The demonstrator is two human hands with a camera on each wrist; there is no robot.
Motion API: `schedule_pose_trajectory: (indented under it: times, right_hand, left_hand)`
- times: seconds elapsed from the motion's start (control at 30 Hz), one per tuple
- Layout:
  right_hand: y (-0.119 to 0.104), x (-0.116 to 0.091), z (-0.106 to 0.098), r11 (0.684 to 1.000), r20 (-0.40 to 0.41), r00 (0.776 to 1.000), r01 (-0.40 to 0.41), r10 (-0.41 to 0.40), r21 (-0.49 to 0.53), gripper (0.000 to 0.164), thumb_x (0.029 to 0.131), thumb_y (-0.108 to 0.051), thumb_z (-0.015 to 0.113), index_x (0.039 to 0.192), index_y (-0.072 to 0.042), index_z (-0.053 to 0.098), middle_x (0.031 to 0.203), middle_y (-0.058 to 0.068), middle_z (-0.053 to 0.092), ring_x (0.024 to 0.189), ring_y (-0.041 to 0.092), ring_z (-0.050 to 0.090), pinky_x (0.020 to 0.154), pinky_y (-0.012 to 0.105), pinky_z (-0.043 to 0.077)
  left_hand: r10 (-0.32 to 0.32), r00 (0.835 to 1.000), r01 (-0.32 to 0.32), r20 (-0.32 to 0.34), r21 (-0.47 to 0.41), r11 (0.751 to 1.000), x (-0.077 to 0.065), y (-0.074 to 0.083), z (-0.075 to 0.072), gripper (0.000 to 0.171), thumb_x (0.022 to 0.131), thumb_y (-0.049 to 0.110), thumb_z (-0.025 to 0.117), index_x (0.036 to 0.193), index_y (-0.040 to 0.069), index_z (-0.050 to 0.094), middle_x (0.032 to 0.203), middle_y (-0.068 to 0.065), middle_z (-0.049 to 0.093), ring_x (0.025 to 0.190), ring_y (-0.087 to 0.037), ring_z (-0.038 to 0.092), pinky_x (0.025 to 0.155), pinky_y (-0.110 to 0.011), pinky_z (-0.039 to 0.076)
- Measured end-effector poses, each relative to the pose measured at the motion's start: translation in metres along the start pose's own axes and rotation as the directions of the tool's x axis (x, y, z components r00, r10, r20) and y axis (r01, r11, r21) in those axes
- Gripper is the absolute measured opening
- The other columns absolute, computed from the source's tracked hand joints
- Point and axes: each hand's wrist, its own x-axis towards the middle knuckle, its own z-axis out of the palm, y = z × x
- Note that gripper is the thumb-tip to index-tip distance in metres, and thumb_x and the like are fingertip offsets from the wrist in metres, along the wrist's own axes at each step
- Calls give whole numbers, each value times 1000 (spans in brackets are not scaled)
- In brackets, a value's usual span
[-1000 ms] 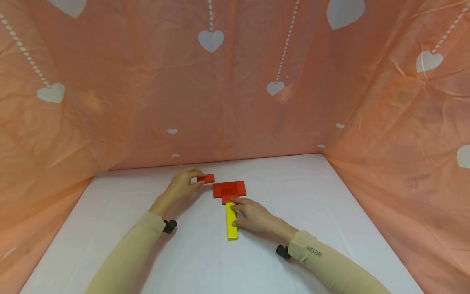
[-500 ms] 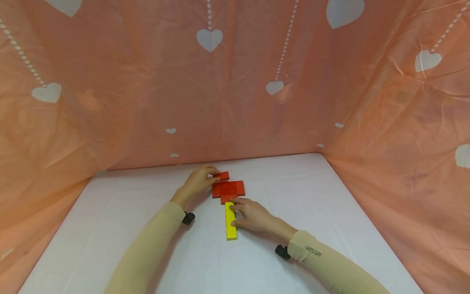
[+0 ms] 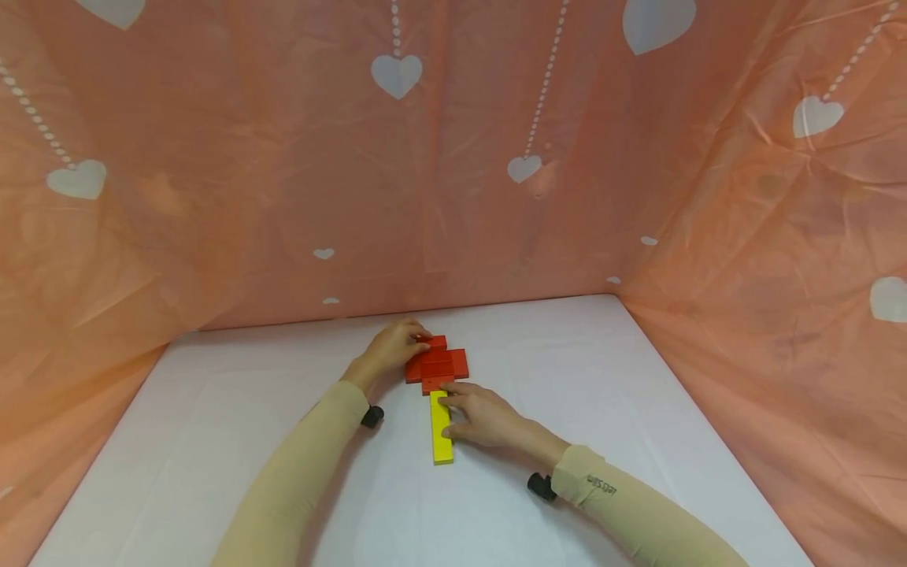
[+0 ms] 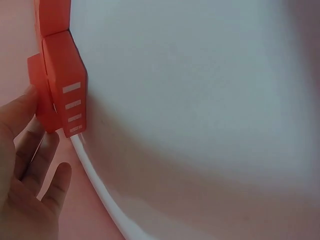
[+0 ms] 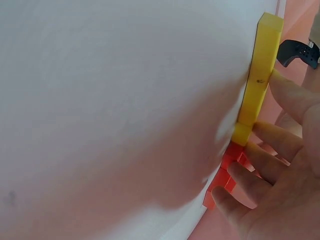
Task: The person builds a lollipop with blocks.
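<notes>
My left hand [image 3: 391, 348] pinches a red block [image 3: 440, 342] at the far side of a group of flat red blocks [image 3: 459, 364]. In the left wrist view, the thumb lies on this held block [image 4: 42, 100], which meets a neighbouring red block [image 4: 65, 75] with white stripes on its end. Running toward me from the red group is a yellow bar [image 3: 442, 441]; the right wrist view shows a seam across it. My right hand [image 3: 489, 417] has extended fingers resting along the bar's right side, with the foremost fingertips at the nearest red block [image 3: 434, 385].
A white cloth-covered table [image 3: 602, 409] lies under the blocks. Behind it and at both sides hangs an orange-pink curtain [image 3: 468, 220] with white hearts. Each wrist carries a small black camera [image 3: 542, 487].
My left hand has carried the red block rightward, then slightly toward me, up against the far side of the red group. The right hand keeps its place at the yellow bar.
</notes>
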Motion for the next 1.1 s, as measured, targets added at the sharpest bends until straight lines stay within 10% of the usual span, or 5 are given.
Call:
schedule_pose_trajectory:
  times: [1.1]
  right_hand:
    - [1,-2,2,1000,-9,1000,2,-2,-1,55,96,-35,76,143,-10,64,160,7,47,146,29,45,117,50,42]
  left_hand:
    - [51,997,-51,57,2,999,-2,6,1,22,101,8,68,120,3,77,125,-11,68,121,-31,60,109,-45,50]
